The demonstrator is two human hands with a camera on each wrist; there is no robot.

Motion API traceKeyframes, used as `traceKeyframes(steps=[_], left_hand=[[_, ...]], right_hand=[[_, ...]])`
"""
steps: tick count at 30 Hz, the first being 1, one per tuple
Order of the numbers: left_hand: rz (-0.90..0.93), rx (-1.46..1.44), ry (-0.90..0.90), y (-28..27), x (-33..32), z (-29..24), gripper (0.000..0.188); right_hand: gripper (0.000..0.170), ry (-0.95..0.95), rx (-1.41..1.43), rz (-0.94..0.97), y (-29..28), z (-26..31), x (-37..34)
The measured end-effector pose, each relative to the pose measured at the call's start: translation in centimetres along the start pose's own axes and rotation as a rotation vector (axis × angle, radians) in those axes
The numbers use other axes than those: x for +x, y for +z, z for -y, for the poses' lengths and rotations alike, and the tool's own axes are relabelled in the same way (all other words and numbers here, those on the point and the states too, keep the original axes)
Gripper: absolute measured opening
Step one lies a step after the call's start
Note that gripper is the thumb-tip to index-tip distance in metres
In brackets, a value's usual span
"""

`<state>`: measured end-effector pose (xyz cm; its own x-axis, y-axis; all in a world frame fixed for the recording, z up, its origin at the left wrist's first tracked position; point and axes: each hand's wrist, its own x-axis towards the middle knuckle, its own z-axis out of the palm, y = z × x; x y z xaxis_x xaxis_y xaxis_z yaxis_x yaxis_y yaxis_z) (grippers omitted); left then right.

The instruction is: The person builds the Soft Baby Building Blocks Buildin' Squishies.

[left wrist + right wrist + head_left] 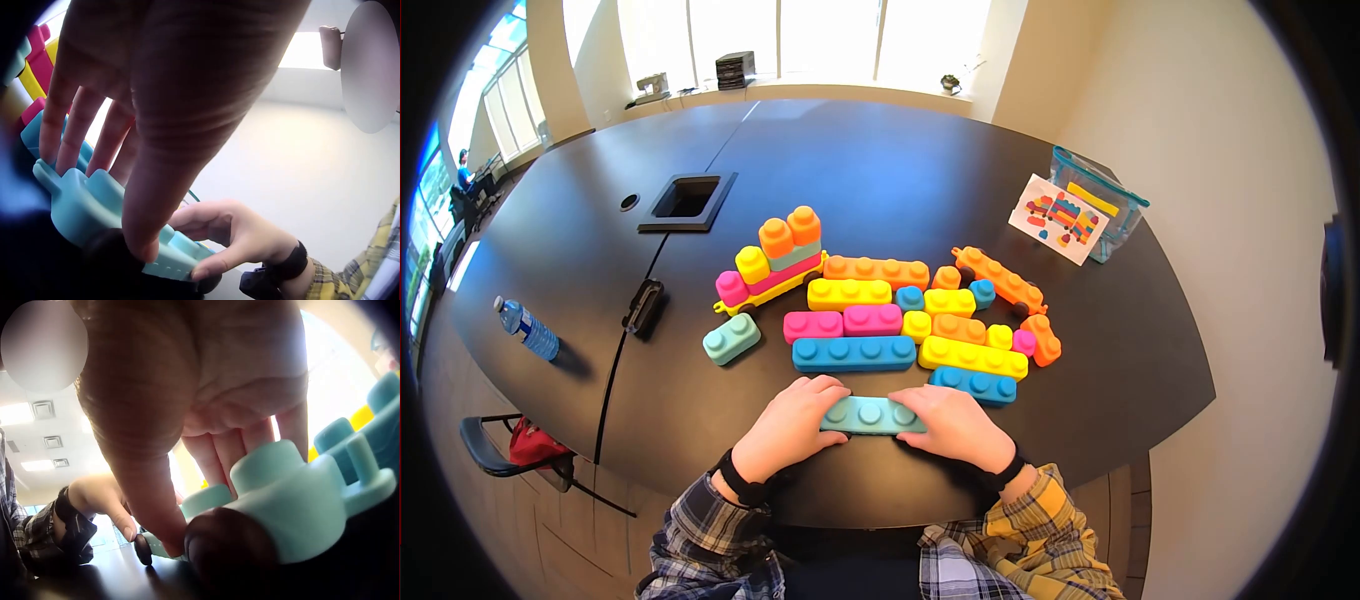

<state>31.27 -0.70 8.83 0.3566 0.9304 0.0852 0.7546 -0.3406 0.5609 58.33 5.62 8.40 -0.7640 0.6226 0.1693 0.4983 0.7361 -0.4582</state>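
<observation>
Two-ended grasp: left hand (791,425), nine o'clock; right hand (957,422), three o'clock.
In fingers: pale-teal wheeled base (870,415).
Twelve o'clock: blue four-stud block (853,354).

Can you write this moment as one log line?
left grip: holds teal car, left end | right grip: holds teal car, right end | teal car: wheeled, studs up | blue blocks: beyond it

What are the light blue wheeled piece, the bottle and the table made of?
The light blue wheeled piece looks like matte plastic or rubber: smooth, evenly coloured, softly rounded. The bottle is probably clear, glossy plastic: its sides are see-through. The table looks dark and smooth with a soft shine, since light reflects on it; laminate or wood, I can't tell.
</observation>
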Motion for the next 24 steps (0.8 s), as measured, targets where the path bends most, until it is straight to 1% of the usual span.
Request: traceKeyframes(steps=[1, 3, 4, 6, 9, 13, 16, 22, 24], left_hand=[[0.001, 0.000, 0.001, 0.2, 0.0, 0.1, 0.059], [-0.076, 0.019, 0.065, 0.6, -0.1, 0.4, 0.056], [-0.076, 0.018, 0.067, 0.6, -0.1, 0.3, 0.056], [-0.067, 0.015, 0.064, 0.6, -0.1, 0.2, 0.055], [-0.013, 0.012, 0.024, 0.3, 0.1, -0.3, 0.059], [-0.036, -0.030, 0.049, 0.9, 0.2, -0.2, 0.060], [-0.055, -0.057, 0.023, 1.0, 0.2, -0.2, 0.058], [-0.088, -0.123, -0.022, 1.0, 0.5, 0.1, 0.050], [-0.091, -0.115, -0.017, 1.1, 0.5, 0.1, 0.048]], right_hand=[[0.048, 0.002, 0.000, -0.001, -0.3, 0.2, -0.4], [0.041, 0.073, 0.120, -0.114, -1.6, 0.8, -1.5], [0.041, 0.074, 0.119, -0.114, -1.9, 0.5, -2.0], [0.034, 0.112, 0.043, -0.172, -2.3, 0.0, -3.2], [0.031, 0.131, 0.030, -0.152, -1.9, -1.0, -4.1], [0.029, 0.139, 0.008, -0.162, -2.0, -1.0, -4.3], [0.028, 0.146, 0.011, -0.149, -2.0, -1.0, -4.4], [0.026, 0.177, -0.114, -0.140, -2.3, -0.6, -4.4], [0.025, 0.147, -0.120, -0.171, -2.3, -0.8, -4.4]])
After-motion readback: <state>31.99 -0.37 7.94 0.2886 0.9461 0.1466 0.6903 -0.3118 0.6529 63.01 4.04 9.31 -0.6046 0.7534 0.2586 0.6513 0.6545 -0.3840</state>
